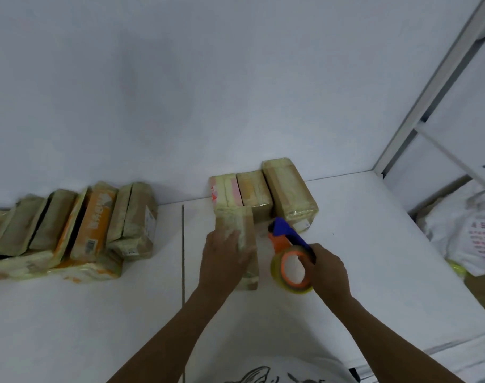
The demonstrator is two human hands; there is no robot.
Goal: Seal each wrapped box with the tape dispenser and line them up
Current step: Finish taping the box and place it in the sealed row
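1. Closest to me, a white shirt [263, 369] with a dark print fills the bottom edge. Two bare forearms reach from it over the white desk [373, 244].
2. My right grip [329, 272] is curled tight round the handle of the tape dispenser [282, 236]. The roll of yellowish clear tape [275, 269] on its orange core faces me, and the blue head points away at the boxes. The dispenser sits tilted, just right of the box I am working on. I cannot tell whether its head touches that box.
3. My left grip [224, 258] lies spread on top of the wrapped box [248, 230], fingers fairly straight, pressing down rather than clasping.
4. That box lies lengthwise on the desk near its middle, just right of a dark seam [183, 244] in the surface. It is brown, under glossy yellowish tape.
5. Directly behind it, three more wrapped boxes stand side by side against the wall [180, 78]: a pale one with pink and red markings [224, 192], a shorter one [253, 192] and a larger one [289, 192]. The far end of my box reaches the shorter one.
6. Well off to the left, a row of wrapped boxes [97, 222] leans one against the next along the wall, resting on flat packs [92, 269].
7. Far right, past the desk edge, a grey metal shelf frame [429, 92] rises, with white bags [470, 230] heaped below it.
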